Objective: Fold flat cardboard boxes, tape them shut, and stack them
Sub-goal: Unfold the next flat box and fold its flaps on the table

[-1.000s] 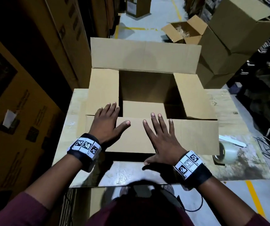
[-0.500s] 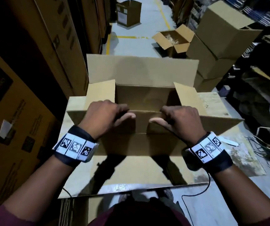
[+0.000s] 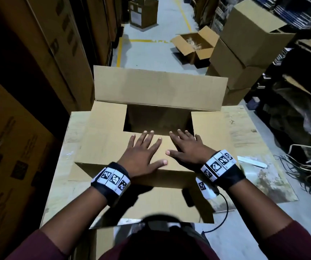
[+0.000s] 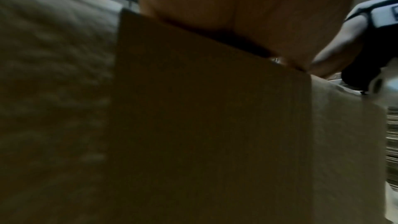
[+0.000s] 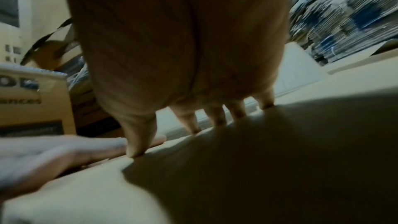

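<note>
A brown cardboard box (image 3: pixel 105 136) stands on the table (image 3: pixel 60 166) in front of me. Its two side flaps lie folded in, and its far flap (image 3: pixel 158 87) stands upright. The near flap (image 3: pixel 162 145) is folded down over the opening. My left hand (image 3: pixel 143 149) and right hand (image 3: pixel 186 145) lie flat on that near flap, side by side, fingers straight and spread. In the right wrist view the right hand's fingertips (image 5: pixel 217 122) touch the cardboard, with the left hand (image 5: pixel 53 156) lying beside it. The left wrist view shows the box wall (image 4: pixel 211 117) close up.
A white strip (image 3: pixel 252 163) lies on the table to the right of the box. Stacked shut boxes (image 3: pixel 244 45) and an open box (image 3: pixel 196 45) stand on the floor beyond. Tall cartons (image 3: pixel 44 53) line the left side. Loose straps (image 3: pixel 304 166) lie at the right.
One second ago both hands lay flat on the near flap hanging outward. They gripped it, lifted it, and now press it down flat over the box opening. The side flaps have gone down.
</note>
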